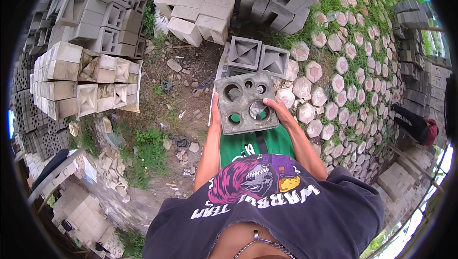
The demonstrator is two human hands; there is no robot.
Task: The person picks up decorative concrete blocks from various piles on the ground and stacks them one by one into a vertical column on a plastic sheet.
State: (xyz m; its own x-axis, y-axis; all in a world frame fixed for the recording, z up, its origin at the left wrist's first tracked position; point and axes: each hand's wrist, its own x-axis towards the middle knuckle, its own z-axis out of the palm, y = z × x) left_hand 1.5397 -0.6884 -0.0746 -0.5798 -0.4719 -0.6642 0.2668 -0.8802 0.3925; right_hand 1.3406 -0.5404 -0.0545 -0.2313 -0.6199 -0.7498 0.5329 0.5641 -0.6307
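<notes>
I hold a square grey concrete ventilation block (245, 100) in front of my body, its face pierced by several round holes of different sizes. My left hand (215, 111) is closed along its left edge. The right edge is gripped by my right hand (280, 110), with the thumb over the front face near a large hole. Green cloth of my shorts shows through the lower holes. Just beyond the held block, two grey blocks with recessed square faces sit side by side, a left one (244, 50) and a right one (274, 61).
Stacked pale blocks (186, 13) stand ahead, and another weathered stack (98, 83) is on the left. Hexagonal paving stones (341, 84) with grass between them cover the right side. Rubble (112, 168) lies at the left. A person (420, 127) in dark trousers is at the far right.
</notes>
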